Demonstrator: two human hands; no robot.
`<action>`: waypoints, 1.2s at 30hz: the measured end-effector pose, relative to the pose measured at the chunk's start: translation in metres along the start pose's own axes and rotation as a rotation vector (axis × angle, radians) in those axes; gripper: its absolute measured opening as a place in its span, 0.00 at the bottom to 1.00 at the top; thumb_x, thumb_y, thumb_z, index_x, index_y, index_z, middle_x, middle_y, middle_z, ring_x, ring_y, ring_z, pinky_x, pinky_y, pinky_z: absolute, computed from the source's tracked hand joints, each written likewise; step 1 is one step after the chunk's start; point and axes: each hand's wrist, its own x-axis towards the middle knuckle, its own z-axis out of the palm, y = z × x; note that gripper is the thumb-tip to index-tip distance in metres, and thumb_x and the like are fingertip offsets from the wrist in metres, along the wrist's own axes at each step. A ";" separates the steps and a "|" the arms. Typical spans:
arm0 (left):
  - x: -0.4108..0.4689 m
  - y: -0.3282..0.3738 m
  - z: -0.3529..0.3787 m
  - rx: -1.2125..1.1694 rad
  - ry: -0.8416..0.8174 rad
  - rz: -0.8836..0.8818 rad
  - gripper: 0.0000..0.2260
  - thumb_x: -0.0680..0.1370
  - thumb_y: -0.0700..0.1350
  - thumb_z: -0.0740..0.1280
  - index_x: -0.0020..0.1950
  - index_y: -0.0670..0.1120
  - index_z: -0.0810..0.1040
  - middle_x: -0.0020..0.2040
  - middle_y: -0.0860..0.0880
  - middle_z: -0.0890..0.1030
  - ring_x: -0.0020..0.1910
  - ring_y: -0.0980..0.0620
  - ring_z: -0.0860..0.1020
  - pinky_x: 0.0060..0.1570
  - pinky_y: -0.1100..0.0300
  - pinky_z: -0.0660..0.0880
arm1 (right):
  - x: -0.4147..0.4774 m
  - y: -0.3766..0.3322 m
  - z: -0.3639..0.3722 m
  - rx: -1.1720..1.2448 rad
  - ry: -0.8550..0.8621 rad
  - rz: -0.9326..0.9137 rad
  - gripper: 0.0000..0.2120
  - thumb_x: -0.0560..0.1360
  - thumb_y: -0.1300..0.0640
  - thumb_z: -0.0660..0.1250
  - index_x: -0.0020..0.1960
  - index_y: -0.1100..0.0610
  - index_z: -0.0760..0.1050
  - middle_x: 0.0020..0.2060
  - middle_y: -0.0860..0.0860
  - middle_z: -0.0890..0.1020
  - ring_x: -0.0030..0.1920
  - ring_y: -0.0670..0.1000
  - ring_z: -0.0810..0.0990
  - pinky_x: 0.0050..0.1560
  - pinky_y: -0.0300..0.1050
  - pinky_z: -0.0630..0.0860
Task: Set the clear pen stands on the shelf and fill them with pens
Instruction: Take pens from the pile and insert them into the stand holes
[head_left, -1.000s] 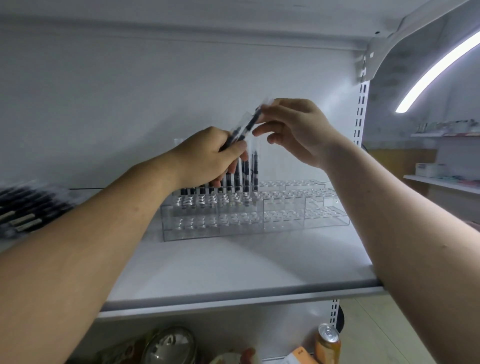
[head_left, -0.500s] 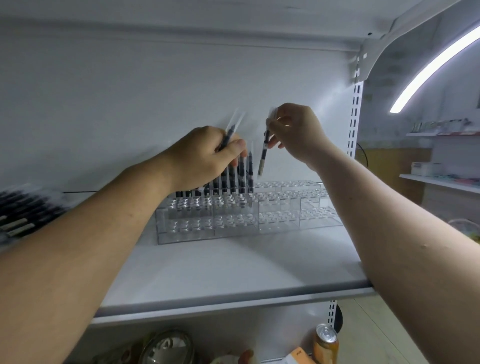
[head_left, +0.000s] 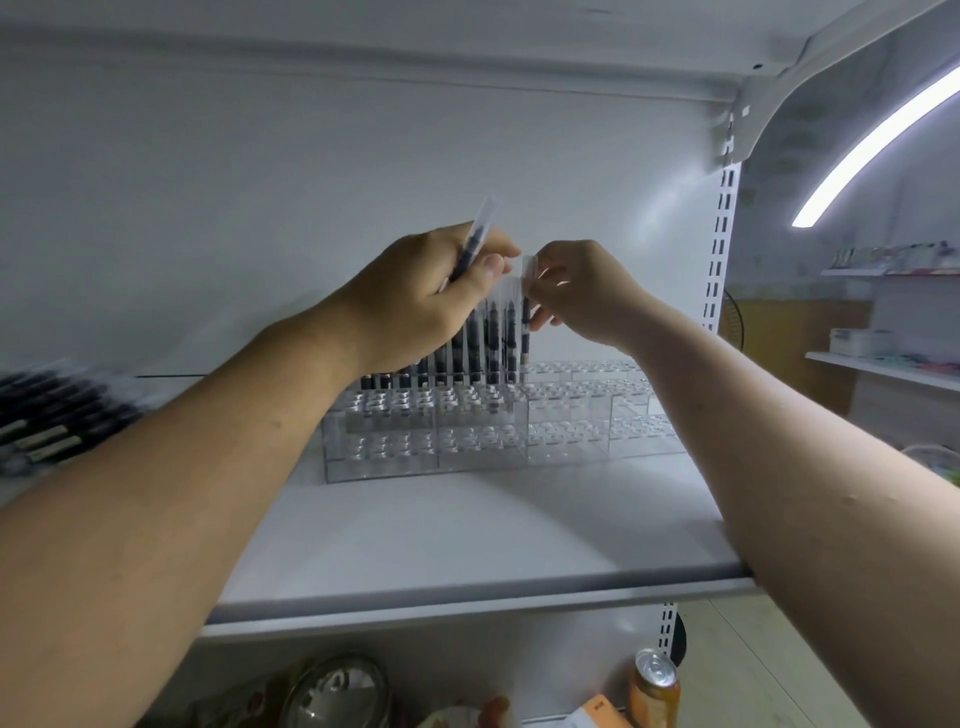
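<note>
Two clear tiered pen stands (head_left: 571, 431) sit side by side on the white shelf (head_left: 467, 525), against the back wall. Several black pens with clear caps (head_left: 475, 343) stand in the back row of the left stand. My left hand (head_left: 415, 301) grips a pen (head_left: 475, 239) that points up and to the right. To its right, my right hand (head_left: 582, 291) pinches the clear cap of another pen (head_left: 525, 322), which hangs upright over the back row, just right of the standing pens. The right stand holds no pens.
A blurred pile of black pens (head_left: 47, 415) lies on the shelf at the far left. Below the shelf I see a drink can (head_left: 655, 686) and a round metal lid (head_left: 337, 691). A slotted upright (head_left: 719, 244) bounds the shelf on the right.
My right hand took a pen from the left hand, swung it upright and lowered it towards the stand's back row. The left hand stayed above the standing pens with its pen.
</note>
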 end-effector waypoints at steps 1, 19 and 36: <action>0.000 0.001 0.000 0.003 0.004 0.005 0.21 0.86 0.55 0.56 0.74 0.49 0.76 0.68 0.52 0.81 0.69 0.57 0.76 0.65 0.69 0.68 | -0.001 0.000 0.001 -0.013 -0.026 0.005 0.05 0.81 0.60 0.66 0.49 0.61 0.79 0.40 0.56 0.88 0.39 0.55 0.89 0.49 0.68 0.83; -0.001 0.001 0.000 0.057 -0.017 -0.065 0.17 0.89 0.53 0.56 0.73 0.50 0.77 0.72 0.51 0.79 0.73 0.54 0.73 0.72 0.57 0.67 | 0.003 0.013 -0.009 -0.173 -0.097 0.025 0.07 0.78 0.51 0.74 0.48 0.55 0.84 0.37 0.49 0.88 0.40 0.48 0.88 0.49 0.55 0.85; 0.008 -0.008 0.004 0.125 -0.036 -0.155 0.20 0.88 0.58 0.53 0.54 0.44 0.75 0.36 0.51 0.70 0.32 0.56 0.68 0.40 0.47 0.73 | -0.007 -0.029 -0.011 0.615 -0.231 -0.225 0.08 0.78 0.58 0.74 0.51 0.63 0.84 0.40 0.56 0.83 0.35 0.52 0.77 0.32 0.43 0.70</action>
